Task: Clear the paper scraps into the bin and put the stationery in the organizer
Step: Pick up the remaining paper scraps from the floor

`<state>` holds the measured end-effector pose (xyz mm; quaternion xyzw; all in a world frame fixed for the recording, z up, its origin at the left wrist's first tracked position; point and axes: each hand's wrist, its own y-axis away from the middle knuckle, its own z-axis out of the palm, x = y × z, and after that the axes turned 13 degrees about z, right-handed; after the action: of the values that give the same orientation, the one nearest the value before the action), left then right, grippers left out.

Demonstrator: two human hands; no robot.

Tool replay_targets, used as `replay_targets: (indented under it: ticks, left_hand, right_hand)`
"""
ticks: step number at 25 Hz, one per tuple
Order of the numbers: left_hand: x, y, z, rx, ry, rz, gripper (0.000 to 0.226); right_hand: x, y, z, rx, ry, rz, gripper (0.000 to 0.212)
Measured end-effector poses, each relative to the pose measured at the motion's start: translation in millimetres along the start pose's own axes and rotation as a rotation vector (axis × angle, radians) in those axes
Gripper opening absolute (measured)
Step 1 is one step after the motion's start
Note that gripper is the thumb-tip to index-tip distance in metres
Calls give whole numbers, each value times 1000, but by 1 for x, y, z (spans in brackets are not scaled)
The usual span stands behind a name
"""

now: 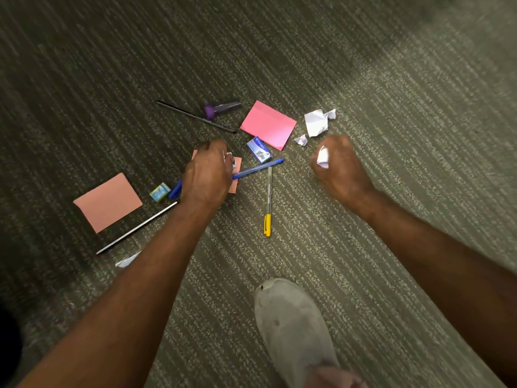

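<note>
Past a grey shoe (293,329) on the carpet, the right hand (340,166), fisted on a white paper scrap (322,157), lay just beside two crumpled scraps (317,122) ahead; the left hand (207,172) curled over pens

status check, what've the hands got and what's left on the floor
Right hand closed on a white paper scrap. Left hand down over the blue pen, grip unclear. Two crumpled scraps on the carpet beyond the right hand. No bin or organizer in view.

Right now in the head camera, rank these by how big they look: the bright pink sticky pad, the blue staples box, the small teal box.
1. Bright pink sticky pad
2. Blue staples box
3. Small teal box
All lie flat on the carpet.
</note>
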<state>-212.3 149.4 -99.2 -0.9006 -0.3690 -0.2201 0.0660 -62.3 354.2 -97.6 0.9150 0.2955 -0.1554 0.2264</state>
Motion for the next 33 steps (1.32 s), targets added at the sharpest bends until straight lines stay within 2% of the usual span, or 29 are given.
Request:
replay_targets:
  ticks: [4,6,7,9,11,13,16,21,24,28,31,33]
  left_hand:
    - [15,-4,-6,96,122,-62,7]
    - [26,-10,-6,84,166,-45,15]
    - [33,-13,-4,70,173,-15,19]
    - [49,-19,2,39,183,45,21]
    - [66,-25,10,8,191,81,19]
    - [80,-34,20,-34,184,95,27]
    - [94,-51,35,-61,107,106,38]
    - [105,-71,55,-152,-112,144,29]
    - [107,-68,55,-158,-121,179,30]
    - [107,-47,44,-63,124,83,18]
    - [94,-22,29,75,255,17,10]
    - [83,-7,12,168,325,-40,12]
  right_hand:
    - [-6,-21,-17,63,-168,88,28]
    - [-11,-33,-27,105,-213,97,26]
    - [-14,-39,-30,99,-217,103,32]
    - [-20,-48,-33,11,-196,111,51]
    - [-24,-53,-31,-80,-116,104,56]
    - [-24,-57,-26,-89,-18,102,53]
    - [-18,-60,-22,-51,47,94,37]
    - [-4,-58,-21,-50,55,97,36]
    - [4,-53,-20,-46,12,56,33]
    - [-3,-43,-16,-26,-90,109,35]
    - [-24,-24,-14,-76,-321,123,29]
    - [-44,-10,-14,-92,-445,118,28]
